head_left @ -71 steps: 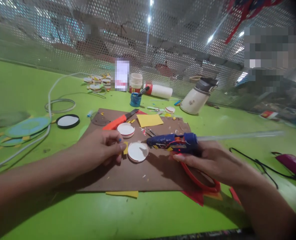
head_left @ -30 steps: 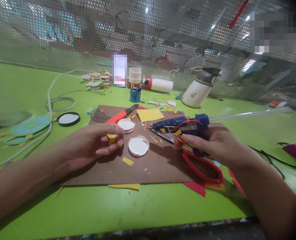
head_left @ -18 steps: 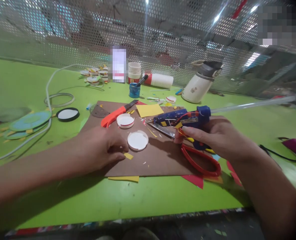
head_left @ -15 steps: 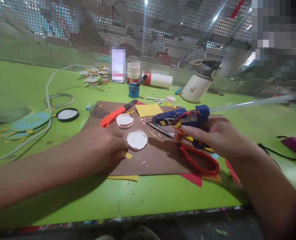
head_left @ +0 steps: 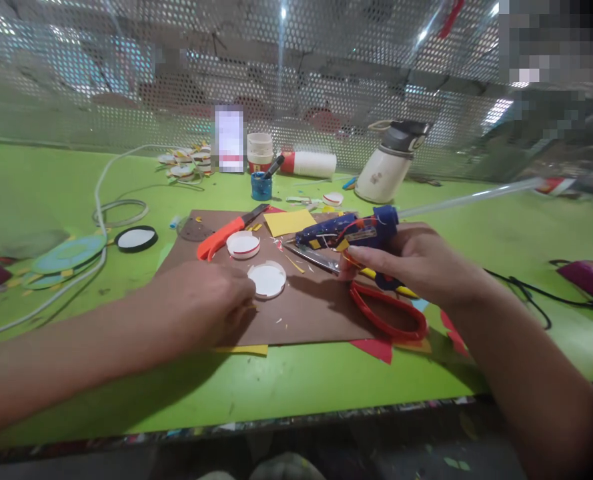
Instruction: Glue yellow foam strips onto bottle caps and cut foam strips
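My right hand (head_left: 416, 263) grips a blue hot glue gun (head_left: 349, 230) with a long clear glue stick out of its back. Its nozzle points left over the brown board (head_left: 316, 320). Below that hand lie scissors with red handles (head_left: 389, 317), blades partly under the gun. My left hand (head_left: 221, 293) is closed in a pinch at the left rim of a shallow white paper disc (head_left: 269, 280). A sliver of yellow paper (head_left: 255, 307) shows by its fingertips; the rest is hidden. Just behind is another white disc (head_left: 243, 245) with a red-marked rim, beside an orange utility knife (head_left: 221, 238).
Yellow paper (head_left: 291, 222) lies at the board's back. Behind stand a blue pot (head_left: 261, 187) with a marker, paper cups (head_left: 259, 153) and a white bottle (head_left: 383, 173). A white cable (head_left: 99, 200) crosses the green table at left, near a black-rimmed disc (head_left: 136, 238).
My left hand has moved right against the nearer disc's rim, and the yellow piece at its fingertips is now mostly hidden. The glue gun stays in my right hand; the view has shifted slightly.
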{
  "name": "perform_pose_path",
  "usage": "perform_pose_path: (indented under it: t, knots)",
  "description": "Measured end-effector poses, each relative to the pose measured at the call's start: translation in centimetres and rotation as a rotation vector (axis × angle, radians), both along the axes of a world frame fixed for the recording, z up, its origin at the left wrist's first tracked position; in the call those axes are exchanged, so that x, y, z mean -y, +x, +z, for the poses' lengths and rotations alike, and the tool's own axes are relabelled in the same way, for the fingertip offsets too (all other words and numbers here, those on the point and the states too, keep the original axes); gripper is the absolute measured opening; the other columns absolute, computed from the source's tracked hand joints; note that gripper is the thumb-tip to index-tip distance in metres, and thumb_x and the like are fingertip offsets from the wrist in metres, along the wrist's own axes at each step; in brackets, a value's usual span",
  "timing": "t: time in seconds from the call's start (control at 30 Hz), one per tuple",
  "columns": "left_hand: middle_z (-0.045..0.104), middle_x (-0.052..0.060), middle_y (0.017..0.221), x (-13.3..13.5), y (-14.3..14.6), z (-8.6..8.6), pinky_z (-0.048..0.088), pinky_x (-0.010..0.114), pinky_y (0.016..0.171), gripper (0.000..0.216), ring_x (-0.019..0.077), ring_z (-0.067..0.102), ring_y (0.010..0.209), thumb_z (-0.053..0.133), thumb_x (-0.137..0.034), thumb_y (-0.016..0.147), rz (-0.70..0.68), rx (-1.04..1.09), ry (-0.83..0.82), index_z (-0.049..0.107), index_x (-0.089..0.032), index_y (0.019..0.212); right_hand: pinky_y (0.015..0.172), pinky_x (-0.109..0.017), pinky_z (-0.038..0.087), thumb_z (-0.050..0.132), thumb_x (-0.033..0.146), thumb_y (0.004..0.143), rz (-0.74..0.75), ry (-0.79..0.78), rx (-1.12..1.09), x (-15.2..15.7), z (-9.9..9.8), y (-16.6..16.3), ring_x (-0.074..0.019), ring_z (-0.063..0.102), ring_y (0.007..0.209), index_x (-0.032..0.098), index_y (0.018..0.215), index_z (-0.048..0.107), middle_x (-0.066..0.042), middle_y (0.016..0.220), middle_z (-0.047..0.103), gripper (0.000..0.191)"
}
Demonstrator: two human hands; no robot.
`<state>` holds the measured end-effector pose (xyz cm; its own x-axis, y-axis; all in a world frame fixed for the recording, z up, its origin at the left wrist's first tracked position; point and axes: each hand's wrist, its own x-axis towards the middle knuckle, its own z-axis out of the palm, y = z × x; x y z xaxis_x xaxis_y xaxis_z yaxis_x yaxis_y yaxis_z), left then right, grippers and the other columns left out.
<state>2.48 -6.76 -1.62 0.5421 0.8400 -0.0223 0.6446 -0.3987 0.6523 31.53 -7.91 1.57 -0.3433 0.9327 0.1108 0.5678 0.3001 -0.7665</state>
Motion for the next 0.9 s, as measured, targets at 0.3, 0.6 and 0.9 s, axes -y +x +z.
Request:
perform_pose_path:
  t: [0.3,0.6,0.9]
  knots:
    - [0.049,-0.001,0.055,-1.3,-1.8,0.5,0.023,0.016,0.039,0.007,0.0053,0.034,0.043,0.067,-0.021,0.069,0.276,0.691,-0.733,0.063,-0.016,0.066,0.078,-0.033,0.055,0.060,0.049,0.090,0.022,-0.035,-0.024,-0.3,-0.4,0.1,-0.0212,0.070,0.078,0.020,0.073,0.075,-0.005,0.079,0.076,0.036]
    - [0.063,0.005,0.064,-1.8,-1.0,-0.6,0.032,0.019,0.039,0.008,0.0028,0.030,0.036,0.058,-0.017,0.071,0.335,0.884,-0.812,0.059,-0.013,0.065,0.080,-0.034,0.055,0.057,0.052,0.091,0.041,-0.112,-0.020,-0.6,-0.7,0.3,-0.0218,0.070,0.082,0.020,0.076,0.074,-0.006,0.083,0.076,0.039]
    - [0.061,0.001,0.066,-2.3,-1.5,0.1,0.022,0.014,0.040,0.016,0.0052,0.043,0.048,0.075,-0.029,0.075,0.259,0.541,-0.669,0.067,-0.015,0.077,0.077,-0.035,0.054,0.059,0.053,0.089,0.055,-0.129,-0.011,-0.5,-0.9,0.0,-0.0228,0.071,0.080,0.020,0.076,0.075,-0.005,0.082,0.076,0.039]
